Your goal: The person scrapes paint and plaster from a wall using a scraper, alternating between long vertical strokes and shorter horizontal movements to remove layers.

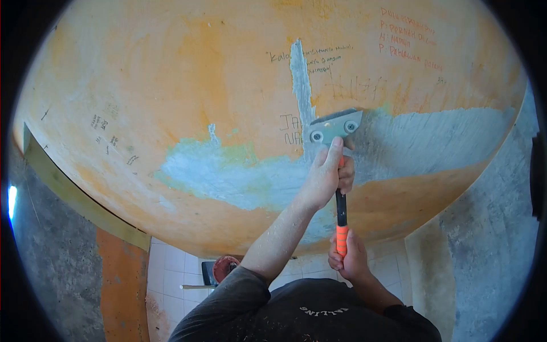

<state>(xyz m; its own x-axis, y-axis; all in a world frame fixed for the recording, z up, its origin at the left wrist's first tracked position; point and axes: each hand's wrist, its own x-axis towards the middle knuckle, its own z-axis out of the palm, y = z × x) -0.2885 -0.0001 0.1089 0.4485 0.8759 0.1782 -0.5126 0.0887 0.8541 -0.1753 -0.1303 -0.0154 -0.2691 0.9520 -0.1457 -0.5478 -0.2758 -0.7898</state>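
A long-handled wall scraper has its wide metal blade against the orange painted wall. Two bolts show on its head. My left hand is closed around the shaft just below the head, with the thumb laid up along it. Lower down, my right hand grips the orange handle end. Bare grey-blue patches spread to both sides of the blade, and a narrow bare strip runs upward from it. The blade's edge hides part of the wall behind it.
Handwriting covers parts of the wall. Below, a reddish bucket stands on the white tiled floor, beside a dark object with a pale stick. Grey wall surfaces lie at both sides.
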